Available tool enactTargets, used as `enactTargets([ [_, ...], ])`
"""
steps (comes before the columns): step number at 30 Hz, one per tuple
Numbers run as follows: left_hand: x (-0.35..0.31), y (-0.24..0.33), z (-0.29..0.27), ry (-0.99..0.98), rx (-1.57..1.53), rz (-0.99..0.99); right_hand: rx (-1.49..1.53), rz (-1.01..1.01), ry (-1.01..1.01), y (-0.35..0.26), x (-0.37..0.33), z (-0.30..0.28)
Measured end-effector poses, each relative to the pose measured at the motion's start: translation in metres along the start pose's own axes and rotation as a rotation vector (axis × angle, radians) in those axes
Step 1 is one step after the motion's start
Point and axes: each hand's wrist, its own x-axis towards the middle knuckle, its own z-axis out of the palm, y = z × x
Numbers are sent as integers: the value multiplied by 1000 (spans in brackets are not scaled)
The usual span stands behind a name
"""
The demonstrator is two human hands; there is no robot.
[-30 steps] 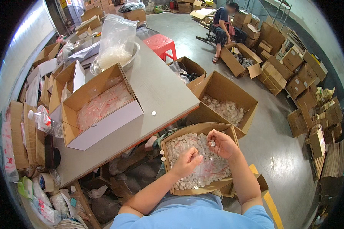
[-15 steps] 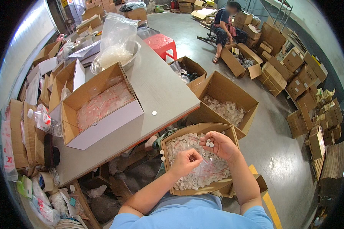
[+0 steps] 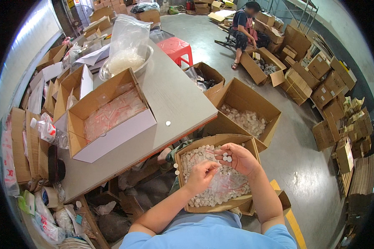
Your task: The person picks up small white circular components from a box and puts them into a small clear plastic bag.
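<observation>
A cardboard box (image 3: 183, 154) full of small white round discs sits on my lap. Over it, my left hand (image 3: 201, 175) pinches the edge of a small clear plastic bag (image 3: 221, 182) that hangs between both hands. My right hand (image 3: 239, 158) is cupped palm up with a few white discs (image 3: 226, 157) lying on its fingers, just above the bag's mouth.
A grey table (image 3: 174, 95) to my left carries an open white-sided box of clear bags (image 3: 112, 114), a metal bowl with a large plastic bag (image 3: 126, 43) and one loose disc (image 3: 168, 123). Another open box of discs (image 3: 245, 118) stands on the floor ahead. A person sits among cartons at the back (image 3: 245, 23).
My right hand has turned palm up with discs on its fingers and drawn closer to the left hand, which has lifted the clear bag.
</observation>
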Motion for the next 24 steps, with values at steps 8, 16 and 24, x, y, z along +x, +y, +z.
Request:
enactTargets([
  [8,-4,8,-2,33,17,47,-17,-1,18,-3,-3,8],
  [16,-3,3,0,98,-190,-80,-38,17,77,-4,-4,12],
  [24,-2,1,-8,29,-21,-22,-14,19,73,-3,-3,10],
])
